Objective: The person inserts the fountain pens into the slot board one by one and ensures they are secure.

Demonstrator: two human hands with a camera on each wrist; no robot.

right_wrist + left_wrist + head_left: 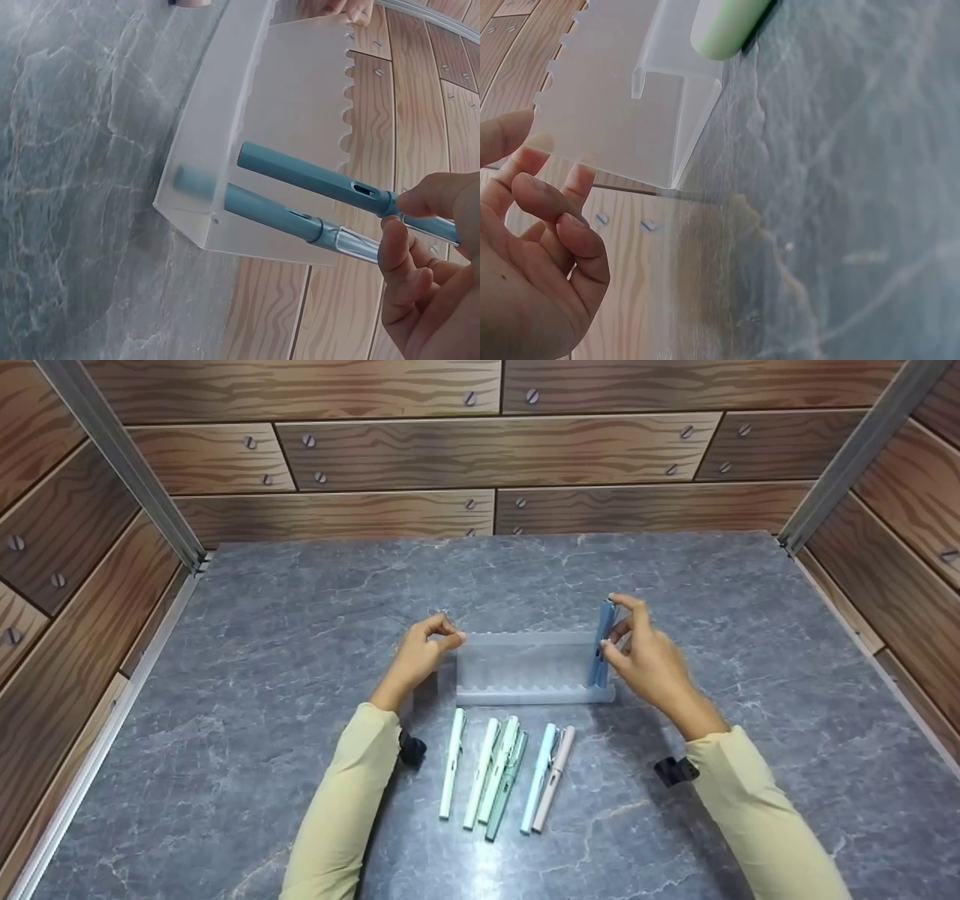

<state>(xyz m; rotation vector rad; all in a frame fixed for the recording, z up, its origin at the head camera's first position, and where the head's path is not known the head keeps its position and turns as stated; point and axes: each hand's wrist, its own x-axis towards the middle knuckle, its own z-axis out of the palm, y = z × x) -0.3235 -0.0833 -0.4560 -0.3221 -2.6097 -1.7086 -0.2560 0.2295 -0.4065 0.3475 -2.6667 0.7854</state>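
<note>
A translucent pen rack (525,666) with scalloped edges stands on the table. My left hand (421,654) pinches its upper left corner, and some fingertips show through the plastic in the left wrist view. At the rack's right end my right hand (651,656) holds a blue pen (307,174) between thumb and fingers, its lower end free in front of the back panel. Beside it, a second blue pen (274,211) leans in the rack, its bottom behind the front lip. Nearer to me lie light green pens (450,769), a darker green pen (504,795), a light blue pen (538,780) and a greyish-pink pen (553,781).
The grey marbled table (262,735) extends around the rack. Wood-patterned panels (450,454) close off the back and sides, with metal posts (139,472) at the corners. A small black wrist camera (411,750) sits at my left cuff, another camera (676,771) at my right.
</note>
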